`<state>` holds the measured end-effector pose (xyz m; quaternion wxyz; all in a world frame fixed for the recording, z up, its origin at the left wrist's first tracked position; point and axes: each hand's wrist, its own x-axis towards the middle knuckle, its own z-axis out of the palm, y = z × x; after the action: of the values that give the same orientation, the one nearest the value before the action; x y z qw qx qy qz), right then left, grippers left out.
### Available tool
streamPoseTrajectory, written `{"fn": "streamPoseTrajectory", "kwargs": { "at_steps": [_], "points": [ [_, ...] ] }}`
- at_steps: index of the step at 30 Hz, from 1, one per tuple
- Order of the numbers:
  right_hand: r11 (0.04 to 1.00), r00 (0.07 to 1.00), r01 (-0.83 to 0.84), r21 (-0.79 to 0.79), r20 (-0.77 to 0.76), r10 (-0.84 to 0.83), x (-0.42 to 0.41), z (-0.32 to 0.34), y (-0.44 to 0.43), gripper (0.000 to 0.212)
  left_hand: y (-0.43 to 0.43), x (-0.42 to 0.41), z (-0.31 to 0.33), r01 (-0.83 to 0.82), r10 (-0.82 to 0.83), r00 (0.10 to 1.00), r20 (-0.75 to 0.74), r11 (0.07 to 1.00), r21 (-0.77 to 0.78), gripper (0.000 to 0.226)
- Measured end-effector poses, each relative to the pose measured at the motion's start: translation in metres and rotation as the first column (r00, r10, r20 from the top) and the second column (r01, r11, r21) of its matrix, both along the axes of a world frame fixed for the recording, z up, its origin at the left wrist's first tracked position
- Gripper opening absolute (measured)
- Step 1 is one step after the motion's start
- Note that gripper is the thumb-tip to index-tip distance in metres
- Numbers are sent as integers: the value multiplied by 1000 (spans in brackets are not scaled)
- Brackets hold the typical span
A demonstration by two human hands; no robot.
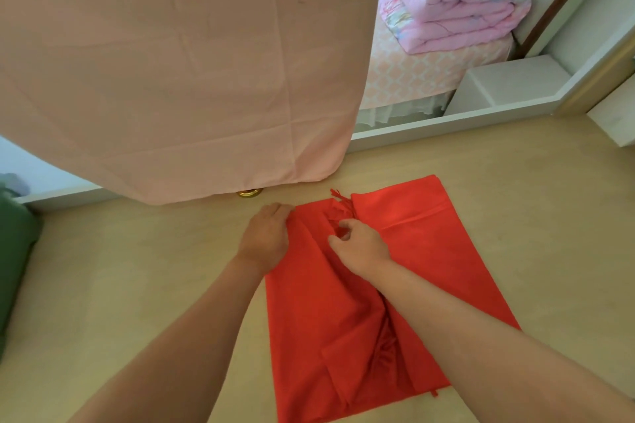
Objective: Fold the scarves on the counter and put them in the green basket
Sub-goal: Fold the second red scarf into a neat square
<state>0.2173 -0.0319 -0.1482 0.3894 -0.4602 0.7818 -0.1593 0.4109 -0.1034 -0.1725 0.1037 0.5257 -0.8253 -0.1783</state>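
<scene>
Red cloth sits pinched between the thumb and curled fingers of my right hand [360,247], a small fold of the red scarf [343,336] taken just below its fringe [340,204]. My left hand [266,237] lies palm down, fingers relaxed, pressing the scarf's far left corner onto the pale wooden surface [137,285]. The scarf is spread flat in front of me, partly folded, with a rumpled seam running down its middle under my right forearm. Beyond my hands a pink cloth [171,62] hangs down, its hem just above a small gold ring [249,193]. The green basket [13,251] shows at the far left edge, well apart from the scarf. A folded pink quilt [453,0] rests on the bed behind
</scene>
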Motion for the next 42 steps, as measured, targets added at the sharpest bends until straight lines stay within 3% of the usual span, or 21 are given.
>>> {"fn": "streamPoseTrajectory", "kwargs": {
  "at_steps": [3, 6, 9, 12, 14, 16, 18, 20, 22, 24, 29, 33, 35, 39, 42],
  "points": [
    [998, 994, -64, 27, -87, 66, 8, -6, -26, 31, 7, 14, -3, 43, -42, 995, 91, 999, -4, 60],
    [996, 988, -92, 7, -122, 92, 12, -7, -40, 18, 7, 24, -8, 52, -15, 972, 234, 987, -152, 55],
    [979, 992, 80, -187, -85, -97, 8, -6, -40, 11, 3, 29, -9, 9, 81, 943, 322, 963, -268, 31],
    [963, 963, 199, -181, -144, -227, -4, -6, -38, 19, 0, 32, -14, -62, 147, 924, 353, 968, -241, 25],
    [978, 953, 181, -104, -228, -200, -14, -10, -39, 24, 3, 29, -16, -115, 198, 925, 325, 959, -259, 30],
    [989, 954, 130, -74, -263, -145, -18, -15, -41, 27, 9, 20, -14, -133, 202, 961, 189, 936, -326, 33],
    [988, 955, 109, -113, -265, -136, -18, -18, -41, 25, 19, 9, -13, -26, 70, 990, 120, 941, -337, 36],
    [976, 950, 152, -157, -250, -188, -19, -19, -41, 23, 28, 4, -20, 90, -45, 980, 194, 968, -234, 45],
    [965, 946, 192, -177, -229, -231, -22, -20, -41, 22, 32, 9, -31, 43, -21, 971, 238, 995, -86, 59],
    [963, 954, 171, -208, -210, -215, -25, -22, -40, 21, 31, 13, -36, -39, 48, 973, 227, 998, -44, 64],
    [925, 984, 114, -362, -89, -156, -25, -26, -40, 23, -2, 5, -18, -77, 96, 976, 195, 992, -100, 50],
    [878, 988, 131, -460, -12, -154, -27, -28, -39, 33, -29, 5, -8, -46, 41, 975, 218, 999, 16, 36],
    [874, 988, 137, -466, -4, -157, -27, -28, -39, 34, -35, 5, -4, -52, 41, 971, 237, 998, 40, 41],
    [888, 984, 150, -435, -21, -176, -32, -32, -42, 30, -41, 10, -1, -94, 107, 968, 228, 993, -65, 29],
    [917, 986, 97, -387, -88, -141, -31, -34, -46, 26, -34, 10, -4, -207, 254, 930, 267, 959, -193, 26]
  ]
}}
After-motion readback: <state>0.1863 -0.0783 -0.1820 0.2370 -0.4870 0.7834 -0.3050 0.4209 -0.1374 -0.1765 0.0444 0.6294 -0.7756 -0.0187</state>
